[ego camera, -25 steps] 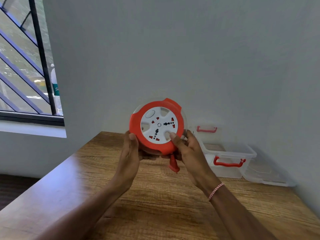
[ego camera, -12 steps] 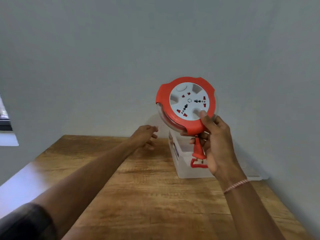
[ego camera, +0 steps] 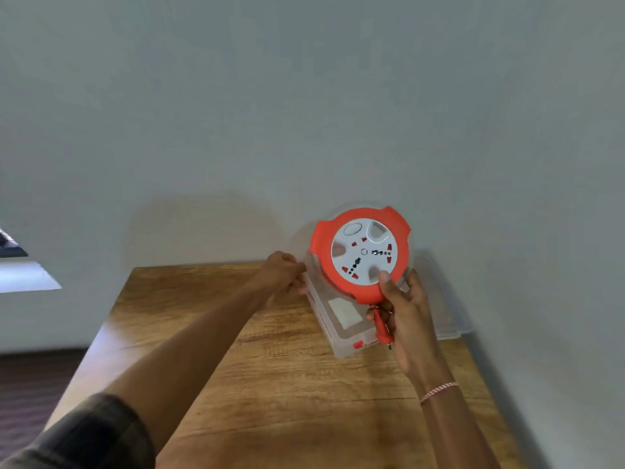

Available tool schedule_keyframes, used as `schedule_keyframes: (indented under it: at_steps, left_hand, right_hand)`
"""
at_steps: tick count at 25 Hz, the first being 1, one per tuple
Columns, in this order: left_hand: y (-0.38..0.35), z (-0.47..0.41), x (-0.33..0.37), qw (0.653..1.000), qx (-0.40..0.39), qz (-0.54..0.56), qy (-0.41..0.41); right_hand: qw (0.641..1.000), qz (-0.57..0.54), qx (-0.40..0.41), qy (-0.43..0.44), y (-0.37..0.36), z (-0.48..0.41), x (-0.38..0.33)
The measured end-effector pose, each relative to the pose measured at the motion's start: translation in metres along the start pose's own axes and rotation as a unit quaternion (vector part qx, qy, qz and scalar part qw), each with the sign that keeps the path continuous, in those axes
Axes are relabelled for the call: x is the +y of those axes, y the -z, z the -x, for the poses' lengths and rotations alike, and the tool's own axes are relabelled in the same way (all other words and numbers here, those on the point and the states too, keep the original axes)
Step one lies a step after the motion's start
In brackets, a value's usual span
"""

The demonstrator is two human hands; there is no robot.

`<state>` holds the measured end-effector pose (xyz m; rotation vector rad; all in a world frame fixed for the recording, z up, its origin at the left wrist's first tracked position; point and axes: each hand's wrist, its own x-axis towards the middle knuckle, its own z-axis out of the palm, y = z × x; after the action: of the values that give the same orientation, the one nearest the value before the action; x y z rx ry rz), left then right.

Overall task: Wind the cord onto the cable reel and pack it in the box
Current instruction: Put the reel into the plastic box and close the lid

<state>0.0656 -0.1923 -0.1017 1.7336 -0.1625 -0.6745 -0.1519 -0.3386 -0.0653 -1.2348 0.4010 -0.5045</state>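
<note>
My right hand (ego camera: 407,316) grips the round cable reel (ego camera: 362,252), orange with a white socket face, and holds it upright above the clear plastic box (ego camera: 341,319). The thumb presses on the white face. An orange plug (ego camera: 383,328) hangs below the reel against my right palm. No loose cord shows. My left hand (ego camera: 282,272) reaches to the box's far left edge and touches its rim or a clear lid there; I cannot tell which. The box sits at the far right of the wooden table, by the wall.
The wooden table (ego camera: 270,384) runs from me to the grey wall (ego camera: 304,113). A flat clear lid (ego camera: 449,319) lies right of the box by the wall. A window sill (ego camera: 23,275) shows at the far left. Dark floor lies left of the table.
The reel came down toward the box in my right hand. My left hand moved right to the box's far edge. The view turned further right and down.
</note>
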Motion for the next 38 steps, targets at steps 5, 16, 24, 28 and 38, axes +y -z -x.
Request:
schedule_keyframes:
  at_steps: [5, 16, 24, 28, 38]
  left_hand:
    - [0.036, 0.083, -0.034, 0.987, 0.013, 0.120, 0.106]
    - [0.075, 0.217, -0.088, 0.936, 0.003, 0.262, 0.234]
    - [0.152, 0.239, -0.069, 0.972, 0.143, -0.154, 0.109]
    - [0.130, 0.208, -0.015, 0.958, 0.228, -0.116, -0.130]
    - [0.100, 0.167, 0.022, 0.997, 0.049, 0.053, -0.025]
  right_hand:
    - [0.994, 0.047, -0.003, -0.097, -0.016, 0.028, -0.013]
    - [0.979, 0.072, -0.029, -0.187, -0.063, 0.060, -0.008]
    - [0.974, 0.095, -0.080, -0.187, -0.081, 0.041, -0.011]
    - [0.968, 0.115, -0.112, -0.192, -0.093, 0.030, -0.014]
    - [0.909, 0.199, -0.269, -0.250, -0.087, 0.007, -0.028]
